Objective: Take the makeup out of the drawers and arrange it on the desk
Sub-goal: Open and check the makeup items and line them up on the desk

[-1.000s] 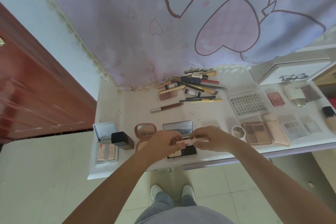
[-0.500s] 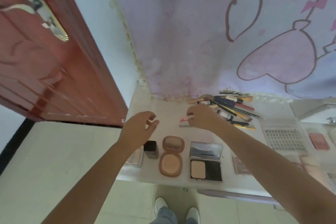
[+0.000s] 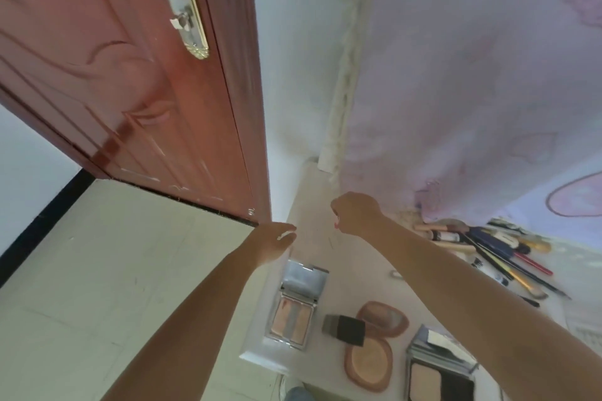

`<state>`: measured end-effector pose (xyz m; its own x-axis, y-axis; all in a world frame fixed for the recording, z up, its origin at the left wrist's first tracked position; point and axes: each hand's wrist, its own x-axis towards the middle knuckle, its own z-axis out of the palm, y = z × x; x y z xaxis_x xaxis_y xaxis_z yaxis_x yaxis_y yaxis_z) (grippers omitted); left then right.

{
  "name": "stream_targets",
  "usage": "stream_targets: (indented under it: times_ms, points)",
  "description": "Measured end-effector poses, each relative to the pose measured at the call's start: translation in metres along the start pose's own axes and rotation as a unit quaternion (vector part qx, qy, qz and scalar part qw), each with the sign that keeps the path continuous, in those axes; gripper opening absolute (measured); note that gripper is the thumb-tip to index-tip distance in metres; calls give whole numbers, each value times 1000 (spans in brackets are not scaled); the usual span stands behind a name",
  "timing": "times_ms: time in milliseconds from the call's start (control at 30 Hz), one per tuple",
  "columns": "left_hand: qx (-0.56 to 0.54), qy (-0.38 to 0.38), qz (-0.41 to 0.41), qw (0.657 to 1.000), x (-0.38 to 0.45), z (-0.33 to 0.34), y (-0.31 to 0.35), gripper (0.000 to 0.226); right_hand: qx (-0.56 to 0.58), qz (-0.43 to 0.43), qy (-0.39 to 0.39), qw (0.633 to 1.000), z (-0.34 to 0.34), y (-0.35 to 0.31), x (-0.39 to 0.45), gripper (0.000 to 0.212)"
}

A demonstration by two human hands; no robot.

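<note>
My right hand [image 3: 356,212] is curled over the far left part of the white desk [image 3: 309,185], pinching a small pink makeup piece [image 3: 336,223] that peeks out below the fingers. At the desk's left edge, my left hand [image 3: 272,242] holds what looks like a small pale cap [image 3: 282,236] between thumb and fingers. Near the front edge lie an open silver palette [image 3: 294,312], a black cube bottle [image 3: 346,329], an open oval powder compact [image 3: 374,348] and an open rectangular compact [image 3: 438,368]. Brushes and pencils [image 3: 488,247] are heaped at the back right.
A red-brown door [image 3: 130,81] with a metal handle stands open just left of the desk. A pale purple printed cloth [image 3: 472,75] hangs behind the desk. Beige floor tiles [image 3: 114,270] lie to the left.
The view has swung left and up. My right hand carried the pink piece from mid-desk toward the far left corner. My left hand moved out to the desk's left edge.
</note>
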<state>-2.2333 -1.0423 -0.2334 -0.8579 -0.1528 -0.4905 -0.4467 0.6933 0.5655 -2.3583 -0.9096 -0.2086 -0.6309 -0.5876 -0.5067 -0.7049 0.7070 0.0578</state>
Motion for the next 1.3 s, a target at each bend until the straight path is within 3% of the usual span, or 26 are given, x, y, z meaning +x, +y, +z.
stream_targets:
  times_ms: [167, 567, 933, 1300]
  points:
    - [18, -9, 33, 999, 26, 8, -13, 37, -21, -5, -12, 1000, -4, -8, 18, 22]
    - [229, -48, 116, 965, 33, 21, -19, 50, -37, 13, -33, 999, 2, -7, 18, 24]
    - [237, -60, 104, 964, 17, 15, -8, 49, -9, -6, -42, 999, -10, -4, 13, 23]
    - [226, -48, 106, 967, 5, 12, -13, 48, -60, -3, -30, 998, -12, -21, 15, 25]
